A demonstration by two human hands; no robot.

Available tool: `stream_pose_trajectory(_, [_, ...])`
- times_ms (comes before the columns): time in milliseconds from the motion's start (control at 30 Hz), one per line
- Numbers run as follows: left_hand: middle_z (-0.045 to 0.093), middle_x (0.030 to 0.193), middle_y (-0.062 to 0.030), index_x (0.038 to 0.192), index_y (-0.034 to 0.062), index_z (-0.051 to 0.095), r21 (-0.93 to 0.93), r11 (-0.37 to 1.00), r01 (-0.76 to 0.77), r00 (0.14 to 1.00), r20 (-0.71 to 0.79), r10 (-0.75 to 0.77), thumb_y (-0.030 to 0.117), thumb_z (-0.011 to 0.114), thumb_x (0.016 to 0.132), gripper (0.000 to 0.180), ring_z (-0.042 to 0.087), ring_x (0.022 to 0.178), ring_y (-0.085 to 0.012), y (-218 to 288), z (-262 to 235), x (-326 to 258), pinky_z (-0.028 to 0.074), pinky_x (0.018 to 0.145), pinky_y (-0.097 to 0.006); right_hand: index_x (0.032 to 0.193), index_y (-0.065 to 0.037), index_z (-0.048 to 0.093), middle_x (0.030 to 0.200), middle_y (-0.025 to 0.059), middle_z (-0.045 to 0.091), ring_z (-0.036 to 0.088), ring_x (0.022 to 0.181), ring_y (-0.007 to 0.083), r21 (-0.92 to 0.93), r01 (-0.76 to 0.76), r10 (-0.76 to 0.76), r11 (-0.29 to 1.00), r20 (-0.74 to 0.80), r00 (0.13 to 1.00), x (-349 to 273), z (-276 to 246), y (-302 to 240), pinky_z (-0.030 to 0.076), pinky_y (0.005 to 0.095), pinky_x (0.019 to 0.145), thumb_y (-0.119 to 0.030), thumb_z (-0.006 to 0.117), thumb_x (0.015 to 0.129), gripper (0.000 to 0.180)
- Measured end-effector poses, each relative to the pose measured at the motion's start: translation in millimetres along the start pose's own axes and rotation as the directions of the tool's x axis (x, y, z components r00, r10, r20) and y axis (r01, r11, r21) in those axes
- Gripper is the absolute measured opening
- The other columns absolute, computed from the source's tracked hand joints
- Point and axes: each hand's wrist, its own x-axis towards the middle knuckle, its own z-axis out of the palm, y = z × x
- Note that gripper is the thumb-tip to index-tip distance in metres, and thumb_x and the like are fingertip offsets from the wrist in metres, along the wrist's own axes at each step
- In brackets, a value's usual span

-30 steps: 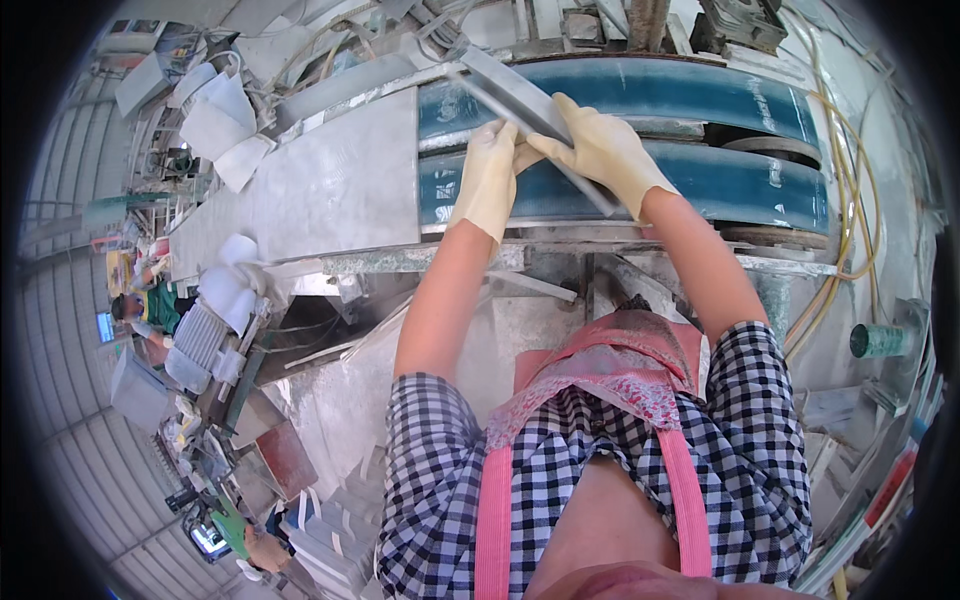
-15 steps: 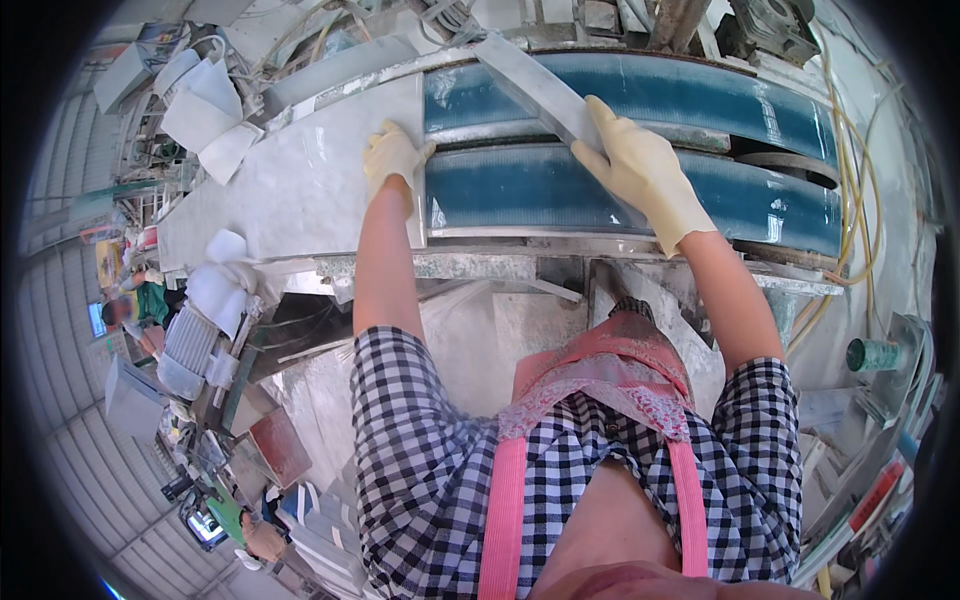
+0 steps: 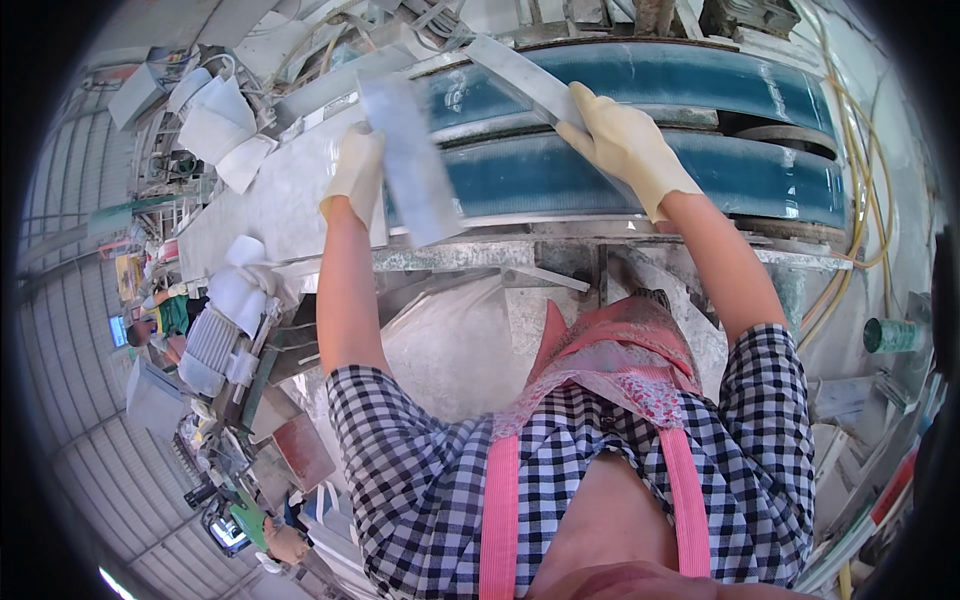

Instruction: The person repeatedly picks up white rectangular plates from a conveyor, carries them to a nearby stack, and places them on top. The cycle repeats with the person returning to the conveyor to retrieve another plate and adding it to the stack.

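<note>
Pale rubber gloves cover both my hands. My left hand (image 3: 357, 170) is closed on the left edge of a flat, rectangular grey-white plate (image 3: 408, 165), which is tilted and smeared by motion. The plate is over the seam between a smooth pale tabletop (image 3: 265, 190) and two blue conveyor belts (image 3: 520, 178). Across the belts, a long flat grey bar (image 3: 530, 80) slants from the far left toward the near right. My right hand (image 3: 628, 145) grips this bar, thumb on its near side and fingers along its far side; its lower end is partly hidden by the hand.
Yellow hoses (image 3: 868, 150) hang at the right end of the belts. A green cylinder (image 3: 890, 335) juts out on the right. White wrapped bundles (image 3: 240, 280) and a grey ribbed motor (image 3: 205, 345) are at the left. Another person in green (image 3: 175, 315) is far left.
My left hand has come off the tabletop's edge by the belts, and a blurred plate now stands tilted in it. My right hand stays on the bar, slightly shifted in view.
</note>
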Motion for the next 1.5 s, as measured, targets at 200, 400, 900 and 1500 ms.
stream_pose_trajectory(200, [0.062,0.093,-0.015,0.098,-0.0079,0.057,-0.64,0.768,0.028,0.997,0.072,0.023,0.007,0.054,0.089,0.018,0.066,0.081,-0.0246,51.1,116.4,-75.5,0.056,0.07,-0.034,0.11,-0.003,0.052,0.099,0.0234,0.069,0.066,0.091,0.0447,0.007,-0.02,0.02,1.0,0.01,1.0,0.9,-3.2,6.3,0.053,0.0528,0.077,-0.051,0.055,0.096,0.05])
stream_pose_trajectory(400, [0.061,0.121,-0.0281,0.122,-0.0119,0.05,-0.822,0.559,0.109,0.944,0.262,0.201,0.02,0.047,0.102,0.037,0.065,0.111,-0.0343,97.6,155.1,-105.8,0.052,0.098,-0.041,0.11,-0.001,0.051,0.095,0.0246,0.069,0.067,0.089,0.0454,0.024,0.06,-0.059,0.998,-0.032,0.998,-3.3,-9.4,9.6,0.054,0.0526,0.077,-0.06,0.059,0.09,0.063])
stream_pose_trajectory(900, [0.064,0.122,-0.0217,0.129,0.0037,0.057,0.73,0.663,0.167,0.939,-0.322,0.119,0.054,0.075,0.078,0.074,0.061,0.114,-0.0405,-78.5,26.4,16.8,0.048,0.1,-0.043,0.131,0.0,0.045,0.107,0.0227,0.069,0.068,0.097,0.0404,-0.19,-0.163,0.179,0.968,0.069,0.981,-1.5,-13.7,-22.5,0.056,0.0504,0.08,-0.035,0.061,0.091,0.055])
stream_pose_trajectory(1500, [0.062,0.126,-0.0279,0.124,-0.0038,0.057,0.638,0.708,0.303,0.951,-0.252,-0.18,0.026,0.056,0.094,0.042,0.059,0.119,-0.0406,-36.4,33.9,31.0,0.049,0.101,-0.045,0.124,-0.001,0.046,0.101,0.0204,0.069,0.068,0.095,0.0396,-0.15,-0.148,0.156,0.978,0.041,0.987,-8.5,-18.2,-11.0,0.056,0.0494,0.08,-0.039,0.062,0.092,0.052])
